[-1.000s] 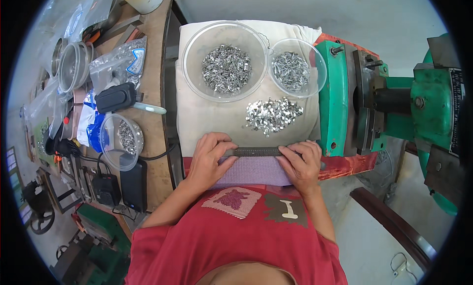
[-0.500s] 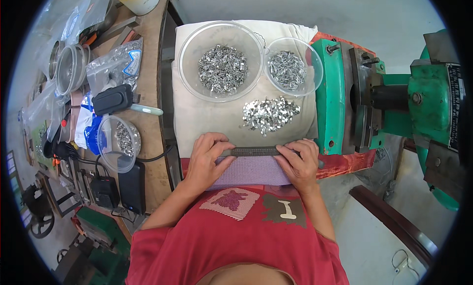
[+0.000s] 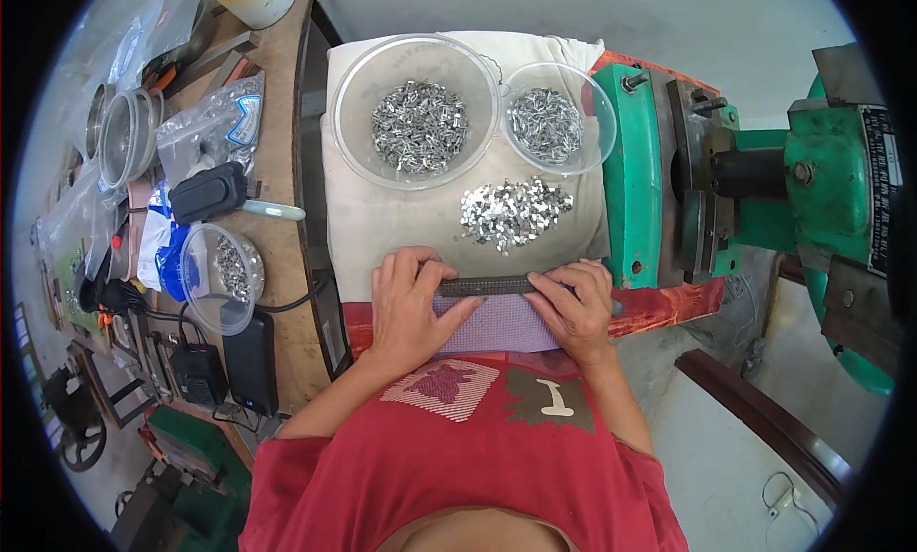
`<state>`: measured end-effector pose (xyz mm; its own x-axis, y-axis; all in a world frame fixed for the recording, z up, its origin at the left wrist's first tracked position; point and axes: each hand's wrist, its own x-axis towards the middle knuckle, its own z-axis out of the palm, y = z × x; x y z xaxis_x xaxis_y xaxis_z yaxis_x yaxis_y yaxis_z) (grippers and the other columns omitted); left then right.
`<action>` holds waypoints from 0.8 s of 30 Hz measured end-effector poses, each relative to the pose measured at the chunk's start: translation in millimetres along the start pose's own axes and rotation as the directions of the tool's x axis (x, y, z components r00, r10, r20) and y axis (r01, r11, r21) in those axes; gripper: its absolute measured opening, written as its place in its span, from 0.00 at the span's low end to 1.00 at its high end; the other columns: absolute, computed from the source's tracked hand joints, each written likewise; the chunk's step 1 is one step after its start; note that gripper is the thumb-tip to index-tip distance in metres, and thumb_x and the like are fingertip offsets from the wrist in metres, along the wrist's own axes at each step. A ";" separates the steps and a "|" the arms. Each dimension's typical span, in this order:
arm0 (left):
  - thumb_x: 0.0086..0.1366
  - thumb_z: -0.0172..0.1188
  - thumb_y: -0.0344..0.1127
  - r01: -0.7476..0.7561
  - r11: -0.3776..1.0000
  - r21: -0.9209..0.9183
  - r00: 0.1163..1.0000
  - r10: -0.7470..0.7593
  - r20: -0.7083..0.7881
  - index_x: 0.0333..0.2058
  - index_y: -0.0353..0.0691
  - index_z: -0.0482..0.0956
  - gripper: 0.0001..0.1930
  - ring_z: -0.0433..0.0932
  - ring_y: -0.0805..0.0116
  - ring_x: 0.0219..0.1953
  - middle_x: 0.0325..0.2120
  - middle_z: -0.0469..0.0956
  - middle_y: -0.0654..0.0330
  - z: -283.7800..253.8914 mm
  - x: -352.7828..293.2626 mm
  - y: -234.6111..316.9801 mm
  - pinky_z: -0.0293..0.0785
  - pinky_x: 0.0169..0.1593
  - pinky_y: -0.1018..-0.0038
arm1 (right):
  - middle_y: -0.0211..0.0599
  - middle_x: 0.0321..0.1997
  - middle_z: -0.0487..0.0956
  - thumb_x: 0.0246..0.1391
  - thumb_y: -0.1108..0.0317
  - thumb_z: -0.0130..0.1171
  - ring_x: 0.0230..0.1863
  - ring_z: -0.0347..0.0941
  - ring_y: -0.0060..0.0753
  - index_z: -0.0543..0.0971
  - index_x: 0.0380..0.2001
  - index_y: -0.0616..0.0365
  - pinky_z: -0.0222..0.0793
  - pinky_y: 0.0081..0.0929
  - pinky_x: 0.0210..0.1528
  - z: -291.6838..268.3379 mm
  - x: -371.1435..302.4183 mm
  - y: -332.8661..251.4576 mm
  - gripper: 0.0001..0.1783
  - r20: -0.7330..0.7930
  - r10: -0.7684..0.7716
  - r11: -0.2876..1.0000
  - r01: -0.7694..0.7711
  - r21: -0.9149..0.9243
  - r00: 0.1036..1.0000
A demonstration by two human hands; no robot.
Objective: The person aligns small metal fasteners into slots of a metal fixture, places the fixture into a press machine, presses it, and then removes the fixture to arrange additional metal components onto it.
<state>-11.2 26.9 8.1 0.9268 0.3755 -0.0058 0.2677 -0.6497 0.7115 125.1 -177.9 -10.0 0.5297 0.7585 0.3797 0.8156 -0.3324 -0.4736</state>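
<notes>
A long, narrow dark bar with a finely notched face [image 3: 487,286] lies crosswise in front of me, held at both ends. My left hand [image 3: 406,304] is closed round its left end, fingers curled over the far side, thumb stretched along the near edge. On the right end, my right hand [image 3: 581,308] grips with thumb and fingers. Beneath the bar, a purple woven cloth [image 3: 497,325] covers my lap side. Just beyond it, a loose pile of small shiny metal pieces [image 3: 516,215] rests on a beige cloth [image 3: 382,218].
Behind the pile stand a large clear bowl [image 3: 351,89] and a smaller one [image 3: 599,122], both holding small metal parts. A green machine [image 3: 626,189] stands at the right. On the left, a wooden bench [image 3: 282,294] carries a round tub [image 3: 196,275], plastic bags and a black box [image 3: 250,361].
The view has shifted slightly, so the scene sits a little further left and up. My left thumb has moved right along the bar's near edge; both hands still hold the bar.
</notes>
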 end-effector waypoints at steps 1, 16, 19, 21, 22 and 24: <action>0.48 0.75 0.39 0.012 1.000 0.022 1.000 -0.012 -0.013 0.37 0.40 0.78 0.19 0.69 0.56 0.46 0.42 0.71 0.56 3.1 0.9 0.6 0.61 0.49 0.63 | 0.28 0.36 0.77 0.37 0.67 0.76 0.41 0.74 0.36 0.86 0.38 0.50 0.68 0.43 0.50 0.6 0.1 0.5 0.19 0.001 -0.003 1.000 0.003 -0.002 1.000; 0.47 0.75 0.36 -0.006 1.000 0.024 1.000 0.006 -0.009 0.36 0.41 0.79 0.18 0.69 0.57 0.45 0.41 0.71 0.58 3.0 2.8 -6.4 0.61 0.48 0.64 | 0.27 0.36 0.78 0.37 0.67 0.76 0.41 0.74 0.35 0.85 0.38 0.50 0.68 0.42 0.50 0.0 0.2 0.6 0.19 -0.008 -0.005 1.000 0.005 -0.016 1.000; 0.47 0.75 0.35 -0.059 0.998 -0.002 0.998 0.059 0.001 0.37 0.41 0.80 0.18 0.70 0.58 0.45 0.41 0.72 0.58 -1.6 0.7 -13.7 0.61 0.47 0.63 | 0.29 0.36 0.78 0.37 0.67 0.76 0.41 0.74 0.37 0.85 0.37 0.51 0.68 0.41 0.48 -2.5 4.9 -0.8 0.19 0.011 0.023 1.000 -0.023 0.009 1.000; 0.47 0.74 0.33 -0.085 0.996 -0.008 0.996 0.085 -0.006 0.38 0.41 0.81 0.18 0.70 0.57 0.45 0.42 0.73 0.58 -2.8 -1.0 -15.9 0.62 0.47 0.63 | 0.31 0.36 0.78 0.37 0.67 0.76 0.41 0.73 0.40 0.85 0.37 0.52 0.68 0.40 0.47 -5.8 6.9 -3.7 0.19 0.061 0.047 0.999 -0.049 0.016 0.997; 0.47 0.74 0.33 -0.083 0.996 -0.021 0.997 0.083 0.000 0.38 0.41 0.81 0.18 0.70 0.57 0.45 0.42 0.73 0.58 -2.6 -1.3 -16.9 0.62 0.47 0.63 | 0.33 0.37 0.78 0.36 0.67 0.76 0.41 0.73 0.42 0.85 0.38 0.53 0.67 0.40 0.47 -9.7 10.4 -5.1 0.20 0.108 0.064 0.997 -0.068 0.037 0.992; 0.48 0.74 0.33 -0.091 0.995 -0.031 0.996 0.091 0.000 0.38 0.41 0.81 0.18 0.71 0.56 0.46 0.41 0.74 0.58 -1.8 -1.7 -19.3 0.63 0.47 0.63 | 0.33 0.38 0.79 0.37 0.67 0.76 0.43 0.74 0.42 0.85 0.38 0.54 0.67 0.40 0.48 -25.5 25.3 -11.7 0.19 0.230 0.108 0.990 -0.125 0.060 0.967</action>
<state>-18.4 40.0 -4.3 0.9474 0.3147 0.0589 0.1739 -0.6604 0.7305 134.9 -169.1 25.4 0.5471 0.8265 0.1330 0.7272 -0.3905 -0.5645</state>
